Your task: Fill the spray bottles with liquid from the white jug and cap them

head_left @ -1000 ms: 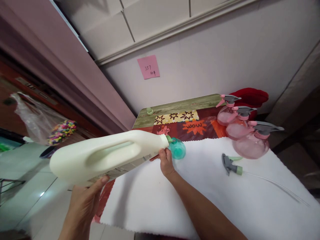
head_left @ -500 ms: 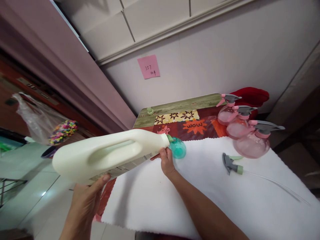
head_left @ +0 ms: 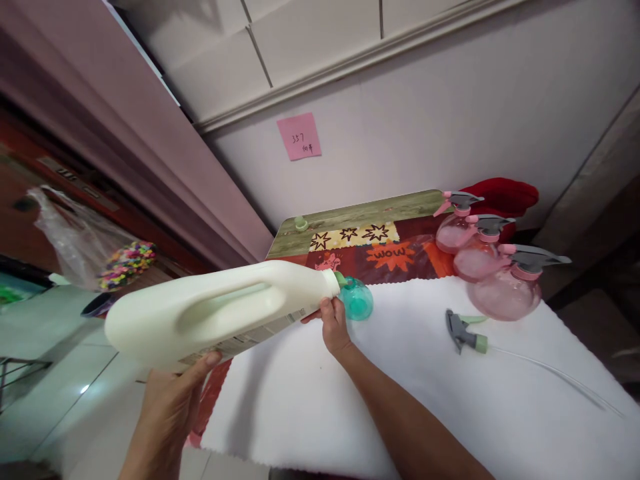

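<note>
A large cream jug (head_left: 150, 313) with a built-in handle is tilted nearly flat, its green spout at the mouth of a small teal spray bottle (head_left: 361, 303). My left hand (head_left: 180, 393) is closed under the jug's base end, thumb along its label. Near the neck, my right hand (head_left: 334, 323) grips the jug from below, its fingers partly hidden behind it. The teal bottle stands on the white cloth, with some liquid showing inside. A grey and green spray head (head_left: 465, 333) with a long clear tube lies to the right.
Several pink spray bottles (head_left: 505, 293) with grey triggers stand at the right, by a red cloth item (head_left: 500, 197). A small green cap (head_left: 301, 223) sits on the wooden board (head_left: 350, 212) at the back. A plastic bag (head_left: 75, 230) hangs at the left.
Hands, jug and teal bottle hold nearly the same position. The whole view has shifted very slightly.
</note>
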Tool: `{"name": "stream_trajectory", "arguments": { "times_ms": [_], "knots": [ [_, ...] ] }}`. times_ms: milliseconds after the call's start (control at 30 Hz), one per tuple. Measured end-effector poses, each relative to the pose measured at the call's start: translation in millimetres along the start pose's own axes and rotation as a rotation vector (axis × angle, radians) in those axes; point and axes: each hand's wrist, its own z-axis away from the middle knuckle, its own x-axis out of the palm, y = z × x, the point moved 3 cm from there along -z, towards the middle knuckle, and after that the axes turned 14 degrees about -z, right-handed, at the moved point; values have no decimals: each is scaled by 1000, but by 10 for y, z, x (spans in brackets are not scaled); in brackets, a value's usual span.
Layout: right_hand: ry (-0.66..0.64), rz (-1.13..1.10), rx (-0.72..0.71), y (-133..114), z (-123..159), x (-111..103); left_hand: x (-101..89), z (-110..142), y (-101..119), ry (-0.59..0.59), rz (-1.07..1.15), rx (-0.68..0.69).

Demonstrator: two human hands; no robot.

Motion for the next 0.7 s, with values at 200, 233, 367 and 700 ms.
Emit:
{"name": "stream_trajectory", "arguments": {
  "times_ms": [200,233,367,700],
  "knots": [
    [0,17,2,-2,13,-2,-10,-12,11,-5,-29,7],
    [0,21,1,-1,14,-2,-4,-7,17,-11,-25,2],
    [-2,25,-4,-5,17,4,19,17,49,-18,13,0],
    [-16,4,-13,-32,16,24,-5,17,31,-28,28,-8]
  ]
}}
